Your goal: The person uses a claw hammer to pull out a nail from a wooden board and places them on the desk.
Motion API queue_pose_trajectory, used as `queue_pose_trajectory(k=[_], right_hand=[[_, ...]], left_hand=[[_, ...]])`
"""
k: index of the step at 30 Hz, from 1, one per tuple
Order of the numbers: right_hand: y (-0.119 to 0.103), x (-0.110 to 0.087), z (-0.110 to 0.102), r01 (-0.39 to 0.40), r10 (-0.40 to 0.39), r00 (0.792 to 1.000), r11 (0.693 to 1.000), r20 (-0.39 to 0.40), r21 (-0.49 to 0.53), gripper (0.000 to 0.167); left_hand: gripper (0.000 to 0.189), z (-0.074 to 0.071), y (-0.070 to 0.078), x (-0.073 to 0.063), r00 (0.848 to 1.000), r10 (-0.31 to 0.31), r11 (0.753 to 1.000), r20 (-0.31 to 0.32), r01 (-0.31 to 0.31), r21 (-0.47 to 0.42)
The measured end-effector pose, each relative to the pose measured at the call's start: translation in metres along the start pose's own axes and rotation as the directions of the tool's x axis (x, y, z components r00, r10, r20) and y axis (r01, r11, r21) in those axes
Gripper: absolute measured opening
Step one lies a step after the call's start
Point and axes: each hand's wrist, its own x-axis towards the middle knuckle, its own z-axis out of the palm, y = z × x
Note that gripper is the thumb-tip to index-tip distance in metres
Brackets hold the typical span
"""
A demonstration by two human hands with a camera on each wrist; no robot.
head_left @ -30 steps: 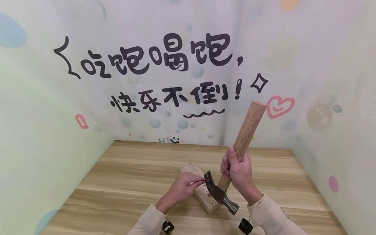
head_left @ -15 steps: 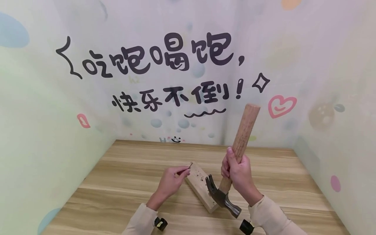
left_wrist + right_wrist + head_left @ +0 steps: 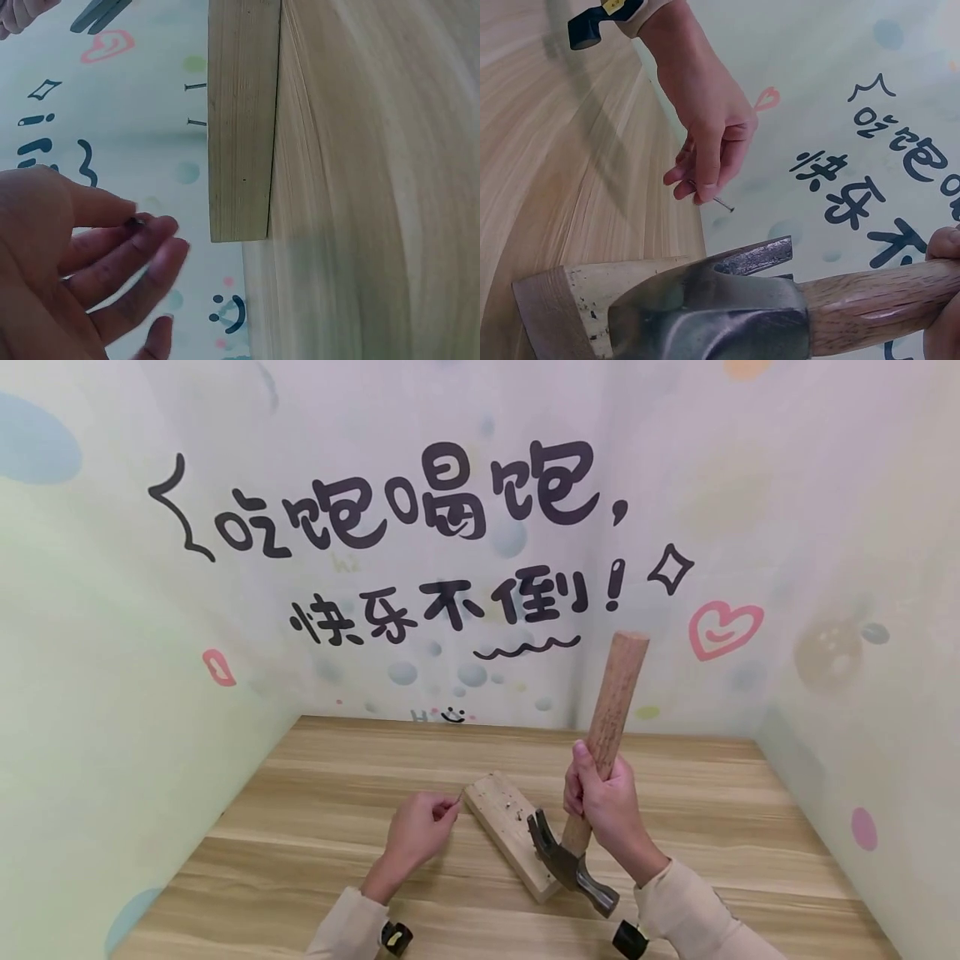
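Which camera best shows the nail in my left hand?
The right wrist view: the nail pokes out of your left hand, its head showing. The head view shows only a thin sliver; the left wrist view, at most a dark spot in the grip.

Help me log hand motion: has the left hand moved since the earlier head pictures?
Yes, leftward. Against the wooden block in the head view, the left hand has gone from over it to left of it.

A wood block [image 3: 507,837] sits on the bench [image 3: 315,797]. At its nine o'clock, the left hand [image 3: 420,827] pinches a thin nail [image 3: 460,797]. At its two o'clock, the right hand [image 3: 609,797] holds a hammer [image 3: 576,837]. Black writing [image 3: 450,518] is on the wall [image 3: 480,402] at twelve.
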Motion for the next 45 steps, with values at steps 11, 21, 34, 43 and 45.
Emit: queue_pose_trajectory(k=[11,21,34,43,45], right_hand=[[0.008,0.0,0.0,-0.016,0.016,1.0,0.999,0.01,-0.037,0.035],[0.015,-0.001,0.0,-0.026,0.026,1.0,0.998,0.007,-0.056,0.031],[0.021,-0.004,0.0,-0.033,0.034,0.999,0.996,0.016,-0.078,0.017],[0.022,-0.004,-0.001,-0.039,0.043,0.998,0.995,0.038,-0.09,0.028],[0.022,-0.004,-0.001,-0.044,0.047,0.998,0.995,0.04,-0.09,0.03]], left_hand=[[0.011,-0.001,-0.011,-0.009,0.99,-0.098,0.984,0.098,0.081,0.158],[0.023,0.001,-0.017,-0.012,0.967,-0.195,0.967,0.164,0.162,0.194],[0.041,-0.001,-0.014,-0.014,0.947,-0.258,0.96,0.192,0.229,0.164],[0.048,0.001,-0.015,-0.015,0.934,-0.269,0.957,0.236,0.23,0.179],[0.049,0.0,-0.014,-0.015,0.929,-0.277,0.954,0.246,0.235,0.187]])
